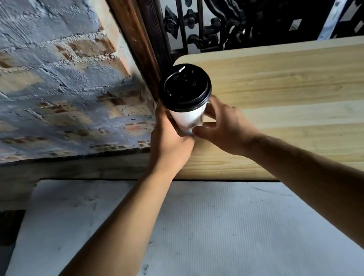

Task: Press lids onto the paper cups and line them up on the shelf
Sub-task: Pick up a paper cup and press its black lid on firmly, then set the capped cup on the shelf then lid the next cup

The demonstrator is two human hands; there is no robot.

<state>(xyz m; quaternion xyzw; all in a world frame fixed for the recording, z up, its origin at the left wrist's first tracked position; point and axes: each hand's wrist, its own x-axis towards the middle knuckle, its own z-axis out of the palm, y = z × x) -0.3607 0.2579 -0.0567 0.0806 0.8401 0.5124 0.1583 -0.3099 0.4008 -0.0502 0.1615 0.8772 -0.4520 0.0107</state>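
Note:
A white paper cup (188, 116) with a black lid (184, 87) pressed on top stands upright at the left end of a pale wooden shelf (298, 99). My left hand (169, 140) grips the cup's lower left side. From the right, my right hand (225, 125) holds the cup's base, thumb and fingers curled round it. The cup's bottom is hidden behind my fingers.
A painted brick wall (41, 82) rises to the left of the shelf, with a dark wooden post (138, 41) at the corner. Black ornate ironwork (240, 7) stands behind the shelf. A grey-white floor surface (212, 238) lies below.

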